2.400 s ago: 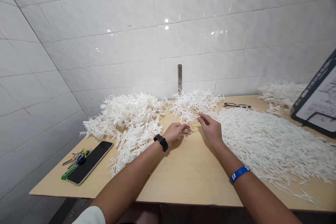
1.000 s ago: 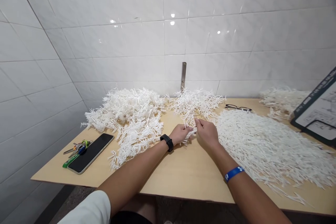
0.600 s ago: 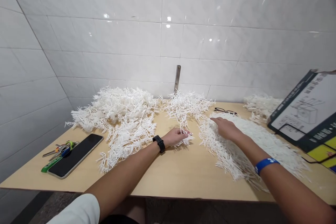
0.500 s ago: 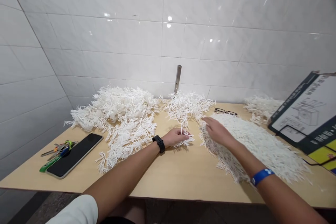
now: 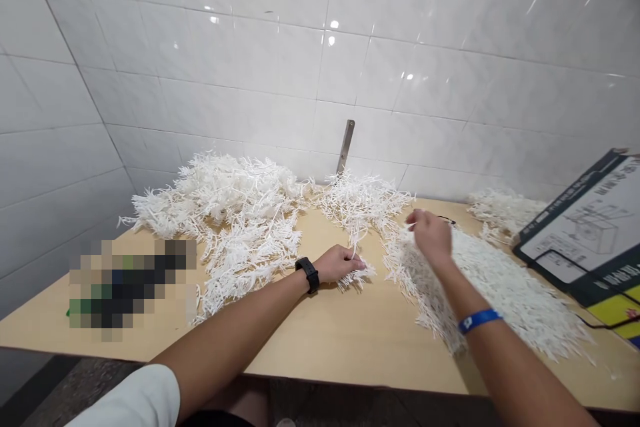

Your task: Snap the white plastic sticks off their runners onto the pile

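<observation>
My left hand (image 5: 336,265), with a black watch on its wrist, pinches a small bunch of white branched sprigs (image 5: 356,280) low over the middle of the table. Over the far left edge of the right-hand heap of white sprigs (image 5: 500,287) is my right hand (image 5: 432,237), a blue band on its wrist. Its fingers are curled together, and I cannot make out what is between them. A smaller pile of sprigs (image 5: 365,200) lies beyond my hands, near the wall. To the left spreads a large, loose heap of the same sprigs (image 5: 240,193).
On the right leans a printed box (image 5: 580,227) with a black cord (image 5: 565,250) across it. More white pieces (image 5: 505,210) lie behind it. A metal strip (image 5: 346,147) stands against the tiled wall (image 5: 270,67). A pixelated patch (image 5: 130,287) covers items at the table's left.
My right hand has turned and its fingers have curled in, now covering most of the eyeglasses behind it. My left hand keeps its pinch on the sprigs. The view has tilted slightly.
</observation>
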Action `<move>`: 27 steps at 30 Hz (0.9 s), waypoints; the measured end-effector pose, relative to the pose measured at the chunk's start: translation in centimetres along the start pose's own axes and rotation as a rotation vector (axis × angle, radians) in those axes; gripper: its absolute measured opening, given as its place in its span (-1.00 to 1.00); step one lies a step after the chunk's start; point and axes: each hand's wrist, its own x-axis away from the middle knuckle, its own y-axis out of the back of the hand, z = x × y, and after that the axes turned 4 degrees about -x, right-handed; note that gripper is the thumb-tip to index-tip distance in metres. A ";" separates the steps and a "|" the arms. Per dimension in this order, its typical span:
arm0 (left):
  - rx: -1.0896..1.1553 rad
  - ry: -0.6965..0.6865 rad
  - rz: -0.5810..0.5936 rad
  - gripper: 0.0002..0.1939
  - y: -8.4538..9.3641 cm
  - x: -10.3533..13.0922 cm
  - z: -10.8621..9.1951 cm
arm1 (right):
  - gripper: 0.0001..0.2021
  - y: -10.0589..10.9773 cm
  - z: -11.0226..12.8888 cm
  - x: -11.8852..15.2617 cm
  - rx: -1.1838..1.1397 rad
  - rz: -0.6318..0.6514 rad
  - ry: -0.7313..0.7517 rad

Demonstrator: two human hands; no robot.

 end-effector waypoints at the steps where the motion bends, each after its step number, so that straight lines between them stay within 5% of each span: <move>1: 0.002 -0.007 -0.004 -0.57 0.0 0.1 -0.1 | -0.59 1.1 -0.8 -1.6 0.081 -0.028 0.017; 4: 0.013 -0.035 -0.001 -0.55 0.1 0.0 -0.3 | -0.69 3.4 -3.0 -4.3 0.375 0.231 0.129; 9: -0.005 -0.086 0.063 -0.68 0.1 -0.3 0.1 | -0.53 2.8 -3.5 -1.8 0.747 0.570 0.235; 15: -0.033 -0.151 0.047 -0.60 0.2 -0.4 0.5 | -0.62 -0.1 -0.3 2.2 0.257 0.473 0.289; 19: -0.073 -0.155 0.038 -0.58 0.2 -0.5 0.5 | -0.52 -2.6 1.0 5.1 -0.072 0.589 0.304; 22: -0.058 -0.150 0.018 -0.61 0.0 -0.5 0.8 | -0.58 -4.1 1.3 6.7 -0.092 0.591 0.331; 24: -0.021 -0.133 0.020 -0.60 -0.1 -0.5 1.0 | -0.56 -4.2 1.1 6.3 -0.063 0.477 0.298; 27: 0.025 -0.101 0.061 -0.59 -0.2 -0.5 1.1 | -0.55 -2.3 0.3 3.3 -0.108 0.143 0.093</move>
